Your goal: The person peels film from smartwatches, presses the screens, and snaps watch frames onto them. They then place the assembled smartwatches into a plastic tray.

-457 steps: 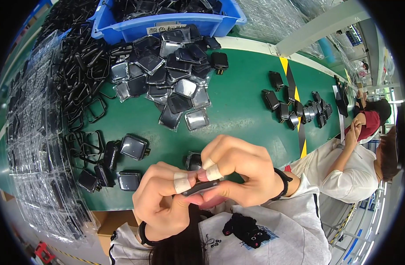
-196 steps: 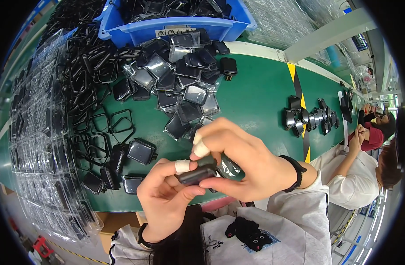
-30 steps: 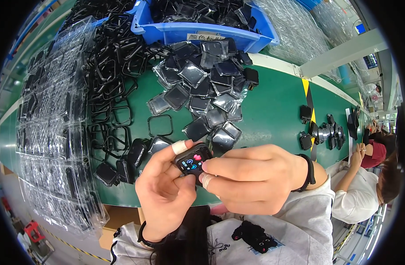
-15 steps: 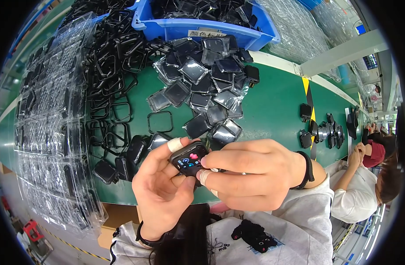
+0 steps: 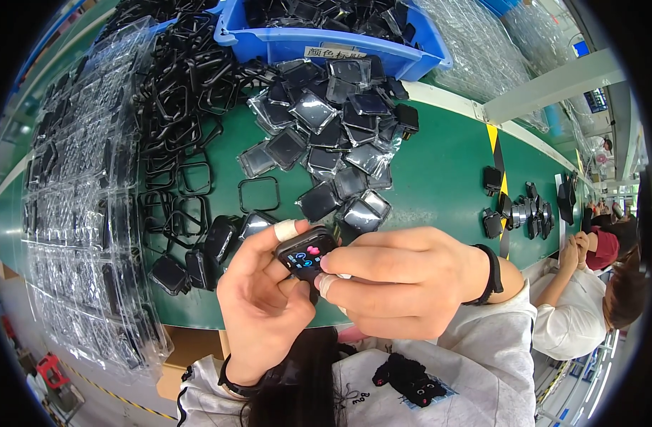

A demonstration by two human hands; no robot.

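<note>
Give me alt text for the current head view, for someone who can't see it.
The left hand holds a black, square watch-like device, its colour screen lit, while the right hand touches its edge. Beyond, on a green table, lie heaped plastic-wrapped dark square pieces, with black frames to their left and a blue bin behind them.

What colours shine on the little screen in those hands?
The screen shows mostly pink and blue on black, best in the head view.
</note>
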